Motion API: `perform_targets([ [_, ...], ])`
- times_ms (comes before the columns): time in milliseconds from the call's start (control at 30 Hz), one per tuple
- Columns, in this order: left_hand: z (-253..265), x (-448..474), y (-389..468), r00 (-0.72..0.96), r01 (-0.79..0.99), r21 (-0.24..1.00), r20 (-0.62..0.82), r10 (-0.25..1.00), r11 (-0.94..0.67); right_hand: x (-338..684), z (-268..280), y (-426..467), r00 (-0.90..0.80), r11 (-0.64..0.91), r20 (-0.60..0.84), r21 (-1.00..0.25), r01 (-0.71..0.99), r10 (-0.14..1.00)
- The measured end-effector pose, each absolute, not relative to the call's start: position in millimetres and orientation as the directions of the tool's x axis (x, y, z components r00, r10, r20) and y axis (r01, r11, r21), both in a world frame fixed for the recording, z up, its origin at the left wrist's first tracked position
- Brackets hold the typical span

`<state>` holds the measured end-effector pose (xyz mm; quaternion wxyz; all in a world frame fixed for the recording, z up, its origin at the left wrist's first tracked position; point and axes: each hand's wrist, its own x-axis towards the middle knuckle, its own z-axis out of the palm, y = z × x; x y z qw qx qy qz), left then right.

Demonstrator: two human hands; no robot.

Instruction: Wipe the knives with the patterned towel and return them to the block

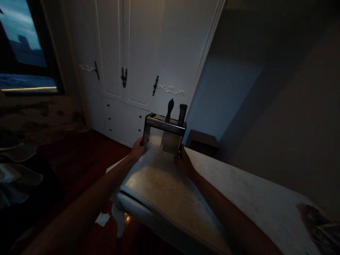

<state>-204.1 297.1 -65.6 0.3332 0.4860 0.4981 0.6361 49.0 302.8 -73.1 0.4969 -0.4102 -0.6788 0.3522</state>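
A knife block (pixel 166 123) with a dark, shiny top bar and an open front stands upright at the far end of a pale table (pixel 159 180). Two black handles rise from its top: a curved knife handle (pixel 170 109) and a thicker straight handle (pixel 182 114). A broad blade shows below the bar, inside the frame. My left hand (pixel 138 149) is closed on the block's left side. On its right side, low down, my right hand (pixel 185 161) grips it too. Dim light hides some finger detail.
Behind the table stands a white wardrobe (pixel 143 46) with drawers. A small brown box-like stand (pixel 203 140) sits beyond the table's right side. A dark patterned object (pixel 321 226) lies at the table's right end. White paper (pixel 102 219) rests on the red floor. Crumpled cloth (pixel 18 173) is at left.
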Motion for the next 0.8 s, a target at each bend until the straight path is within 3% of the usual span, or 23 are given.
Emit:
perform_targets([
  [100,-60,-205,296,-0.433,-0.061,0.964,0.206,0.877,-0.257,72,-82,294,-0.187,0.393,0.36,-0.901,0.185,0.914],
  [167,-57,-205,293,-0.561,-0.051,0.965,0.184,0.807,-0.256,93,-88,287,-0.242,0.382,0.336,-0.906,0.18,0.911],
  [300,-48,-196,279,-0.754,0.05,0.966,0.202,0.625,-0.252,147,-94,273,-0.251,0.358,0.306,-0.913,0.195,0.918],
  [400,-40,-174,263,-0.813,0.231,0.931,0.345,0.469,-0.283,191,-94,266,-0.171,0.345,0.316,-0.921,0.18,0.933],
  [467,-36,-151,252,-0.77,0.303,0.892,0.437,0.465,-0.337,221,-92,261,-0.086,0.325,0.314,-0.931,0.169,0.945],
  [567,-32,-109,236,-0.632,0.287,0.857,0.505,0.588,-0.428,268,-87,250,0.031,0.294,0.302,-0.943,0.155,0.953],
  [700,-29,-45,214,-0.328,0.329,0.799,0.596,0.733,-0.503,331,-77,227,0.14,0.302,0.329,-0.936,0.181,0.934],
  [800,-27,5,200,-0.082,0.375,0.736,0.632,0.771,-0.563,377,-68,205,0.213,0.335,0.398,-0.9,0.277,0.893],
])
